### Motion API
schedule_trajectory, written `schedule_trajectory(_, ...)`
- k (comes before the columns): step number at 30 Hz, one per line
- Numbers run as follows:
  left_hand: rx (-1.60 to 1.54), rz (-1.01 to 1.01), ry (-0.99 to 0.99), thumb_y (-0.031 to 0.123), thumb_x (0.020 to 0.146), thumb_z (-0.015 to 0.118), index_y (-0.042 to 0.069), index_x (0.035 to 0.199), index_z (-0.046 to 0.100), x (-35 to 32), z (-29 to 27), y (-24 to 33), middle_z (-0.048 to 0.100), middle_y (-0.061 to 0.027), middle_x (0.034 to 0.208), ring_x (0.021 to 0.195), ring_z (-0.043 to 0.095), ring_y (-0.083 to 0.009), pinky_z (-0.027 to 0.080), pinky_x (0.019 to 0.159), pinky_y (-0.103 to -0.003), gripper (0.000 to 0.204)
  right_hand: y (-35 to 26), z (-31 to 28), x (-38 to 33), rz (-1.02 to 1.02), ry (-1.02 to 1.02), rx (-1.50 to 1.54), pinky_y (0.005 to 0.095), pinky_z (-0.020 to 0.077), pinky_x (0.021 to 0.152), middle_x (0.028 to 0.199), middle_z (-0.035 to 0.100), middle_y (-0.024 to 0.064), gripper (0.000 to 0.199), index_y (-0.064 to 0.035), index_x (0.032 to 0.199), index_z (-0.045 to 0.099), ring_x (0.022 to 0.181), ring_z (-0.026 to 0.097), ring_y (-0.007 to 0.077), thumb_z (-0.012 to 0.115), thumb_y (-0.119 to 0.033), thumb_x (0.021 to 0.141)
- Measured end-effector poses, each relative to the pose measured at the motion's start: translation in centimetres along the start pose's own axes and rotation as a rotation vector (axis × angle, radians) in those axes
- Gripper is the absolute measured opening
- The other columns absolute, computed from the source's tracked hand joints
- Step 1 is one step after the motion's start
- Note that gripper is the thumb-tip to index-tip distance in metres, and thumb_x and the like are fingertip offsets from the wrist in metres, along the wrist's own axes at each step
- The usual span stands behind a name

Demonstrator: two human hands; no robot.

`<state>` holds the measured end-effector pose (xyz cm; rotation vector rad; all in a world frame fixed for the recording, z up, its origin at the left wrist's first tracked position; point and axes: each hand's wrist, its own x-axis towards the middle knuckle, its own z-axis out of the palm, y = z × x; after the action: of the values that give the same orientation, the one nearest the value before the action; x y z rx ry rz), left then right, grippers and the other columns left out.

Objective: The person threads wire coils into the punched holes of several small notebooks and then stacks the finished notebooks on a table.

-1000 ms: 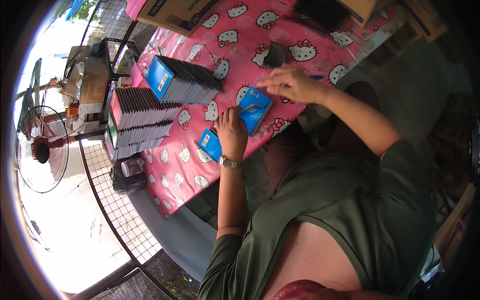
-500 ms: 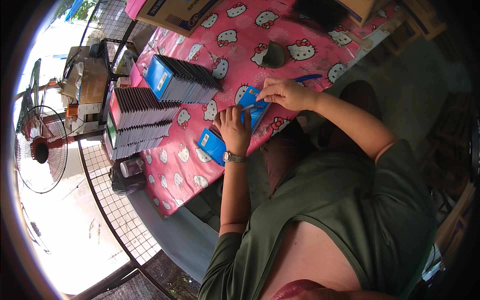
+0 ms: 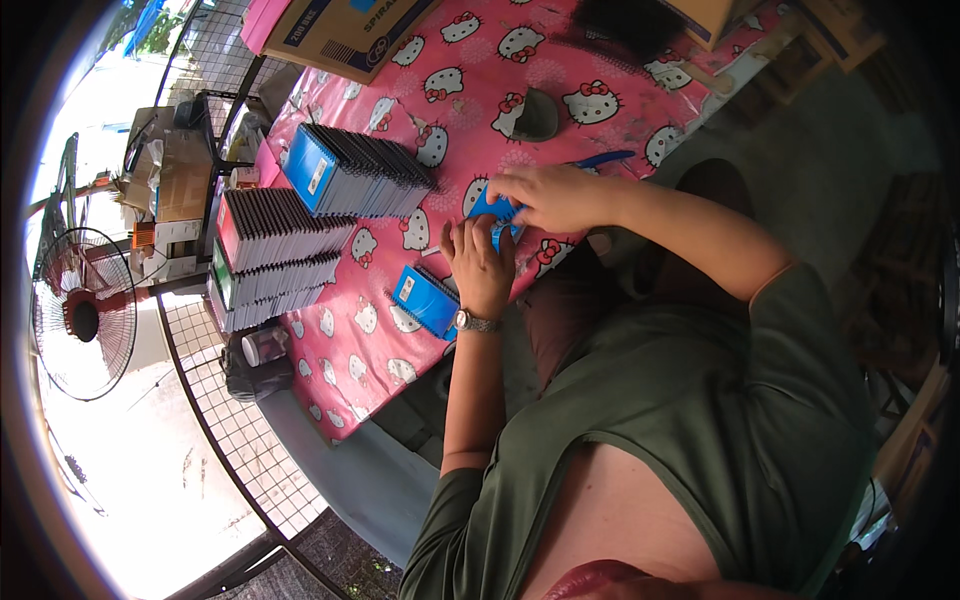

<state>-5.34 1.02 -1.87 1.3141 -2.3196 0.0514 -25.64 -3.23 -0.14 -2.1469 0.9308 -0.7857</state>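
A blue-covered notebook [image 3: 484,205] lies on the table between my hands, partly hidden by them. My left hand [image 3: 482,262] presses over its near end with bent fingers, the thumb against the cover. Across the far part of the same notebook, my right hand [image 3: 552,197] is closed with curled fingers at the cover; its fingertips are partly hidden. A second blue spiral notebook [image 3: 428,300] lies beside my left wrist. Beyond my right hand is a slim dark-blue tool [image 3: 606,158], its kind unclear.
Stacks of blue spiral notebooks [image 3: 360,175] and red and green ones [image 3: 280,250] stand at the left. A grey cup-like piece [image 3: 537,115], black spiral coils [image 3: 625,35] and a cardboard box [image 3: 345,35] are farther back on the pink patterned tablecloth [image 3: 375,340]. A fan [image 3: 85,312] stands far left.
My right hand has moved left and slightly down over the notebook, covering more of it. My left hand has shifted slightly right and down. The small pale piece between them is no longer visible.
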Motion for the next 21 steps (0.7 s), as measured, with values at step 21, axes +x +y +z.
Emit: schedule_trajectory(21, -0.105, -0.174, -0.036, 0.012, 0.071, 0.075, 0.007, 0.100, 0.060, -0.7, -1.2, -0.8, 0.059, -0.0092, 0.106, 0.102, 0.052, -0.0324, 0.040, 0.091, -0.044, 0.034, 2.3, -3.0, 2.9, 0.128, -0.546, 0.532, 0.0383, 0.0349, 0.108, 0.137, 0.050, 0.0100, 0.044, -0.0044, 0.113, 0.069, 0.129, 0.045, 0.0253, 0.078, -0.015, 0.071)
